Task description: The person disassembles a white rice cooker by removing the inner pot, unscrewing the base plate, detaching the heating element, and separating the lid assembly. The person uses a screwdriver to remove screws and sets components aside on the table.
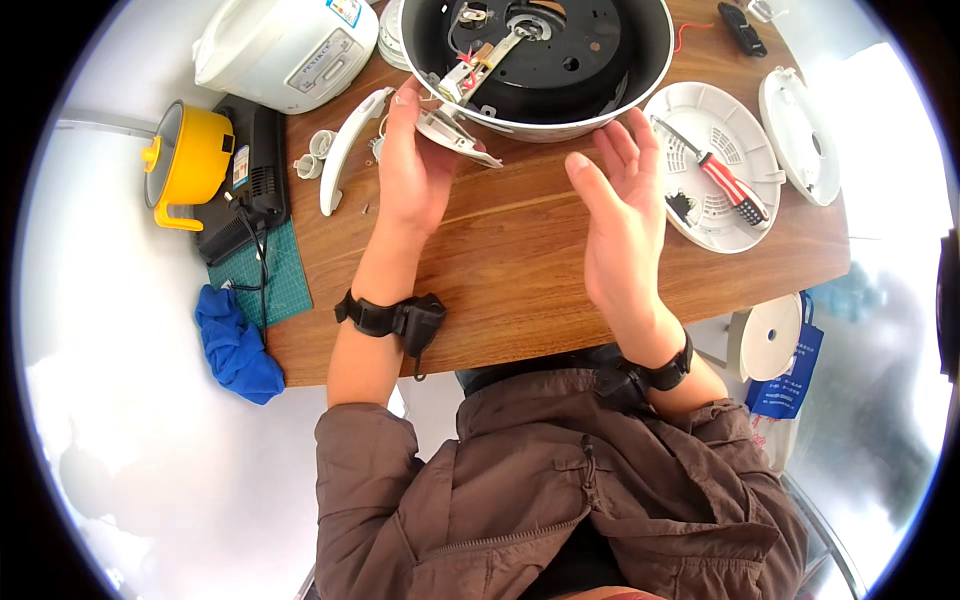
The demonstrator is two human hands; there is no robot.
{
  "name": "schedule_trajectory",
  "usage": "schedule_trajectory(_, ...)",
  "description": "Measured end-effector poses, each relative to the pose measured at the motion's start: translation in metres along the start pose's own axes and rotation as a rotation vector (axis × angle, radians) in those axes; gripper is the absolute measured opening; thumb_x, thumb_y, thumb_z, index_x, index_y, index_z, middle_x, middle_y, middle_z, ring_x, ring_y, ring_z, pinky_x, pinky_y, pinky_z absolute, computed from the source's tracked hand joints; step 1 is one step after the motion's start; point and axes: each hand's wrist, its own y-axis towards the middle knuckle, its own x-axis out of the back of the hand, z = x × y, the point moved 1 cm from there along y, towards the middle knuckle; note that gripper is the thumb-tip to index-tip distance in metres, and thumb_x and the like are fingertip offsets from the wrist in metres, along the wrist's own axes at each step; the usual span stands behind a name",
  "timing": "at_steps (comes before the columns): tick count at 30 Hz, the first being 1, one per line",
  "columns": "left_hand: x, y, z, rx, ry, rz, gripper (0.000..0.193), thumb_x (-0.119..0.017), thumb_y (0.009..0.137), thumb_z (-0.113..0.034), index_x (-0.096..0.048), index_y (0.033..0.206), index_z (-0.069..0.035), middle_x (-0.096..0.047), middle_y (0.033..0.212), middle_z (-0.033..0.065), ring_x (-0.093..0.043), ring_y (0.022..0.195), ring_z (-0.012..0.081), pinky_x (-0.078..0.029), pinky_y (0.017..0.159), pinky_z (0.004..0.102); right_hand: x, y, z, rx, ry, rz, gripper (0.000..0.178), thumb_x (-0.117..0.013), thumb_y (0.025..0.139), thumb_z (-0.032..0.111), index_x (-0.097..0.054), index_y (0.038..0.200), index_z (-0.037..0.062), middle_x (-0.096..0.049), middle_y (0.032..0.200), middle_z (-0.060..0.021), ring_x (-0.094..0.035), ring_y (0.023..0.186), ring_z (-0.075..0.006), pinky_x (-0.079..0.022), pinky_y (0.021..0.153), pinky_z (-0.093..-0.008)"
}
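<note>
Head view: our left grip [415, 180] clasps a white curved panel [452, 134] at the near edge of the round black-lined shell [575, 85], which sits far out on the tabletop [500, 260]. Our right grip [622, 200] is spread, fingers beside the shell's rim; we cannot confirm contact. Further right, a red-handled screwdriver [728, 178] lies across a vented white cover [712, 232].

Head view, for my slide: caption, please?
Left hand holds a white panel by a round shell; right hand open.
</note>
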Motion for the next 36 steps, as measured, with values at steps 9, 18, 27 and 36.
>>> schedule_trajectory(9, 0.008, 0.002, -0.008, 0.182, -0.023, 0.025, 0.047, -0.048, 0.107, -0.052, -0.061, 0.128, -0.012, -0.067, 0.102, 0.0060, -0.062, 0.083, 0.0195, -0.054, 0.076, 0.0427, 0.040, -0.013, 0.017, 0.293, -0.502, 0.189, 0.039, -0.063, 0.089, -0.010, -0.062, 0.127, -0.0002, -0.066, 0.123, -0.0102, -0.066, 0.113, -0.0208, -0.052, 0.099, -0.0339)
schedule_trajectory(18, 0.008, -0.004, -0.002, 0.032, -0.042, 0.040, 0.044, -0.043, 0.108, -0.045, -0.059, 0.126, -0.009, -0.067, 0.103, 0.0049, -0.063, 0.088, 0.0166, -0.055, 0.071, 0.0403, 0.097, -0.002, 0.056, 0.625, -0.938, 0.005, 0.018, -0.064, 0.089, -0.009, -0.073, 0.103, -0.0014, -0.074, 0.093, -0.0102, -0.071, 0.083, -0.0188, -0.055, 0.078, -0.0283)
schedule_trajectory(27, 0.005, -0.005, -0.014, -0.061, 0.000, -0.087, 0.046, -0.044, 0.107, -0.044, -0.055, 0.130, -0.005, -0.065, 0.107, 0.0070, -0.059, 0.087, 0.0172, -0.051, 0.068, 0.0382, 0.143, 0.028, 0.095, 0.601, -1.467, 0.092, 0.020, -0.073, 0.089, 0.006, -0.073, 0.109, 0.0044, -0.070, 0.101, -0.0086, -0.066, 0.089, -0.0253, -0.052, 0.082, -0.0342)
schedule_trajectory(36, 0.013, 0.001, -0.006, -0.045, -0.065, -0.138, 0.052, -0.042, 0.105, -0.045, -0.060, 0.133, -0.006, -0.067, 0.105, 0.0085, -0.060, 0.086, 0.0193, -0.049, 0.069, 0.0371, 0.165, 0.042, 0.098, 0.341, -1.754, 0.246, 0.037, -0.073, 0.087, 0.009, -0.066, 0.123, 0.0048, -0.067, 0.115, -0.0108, -0.061, 0.112, -0.0294, -0.042, 0.104, -0.0425)
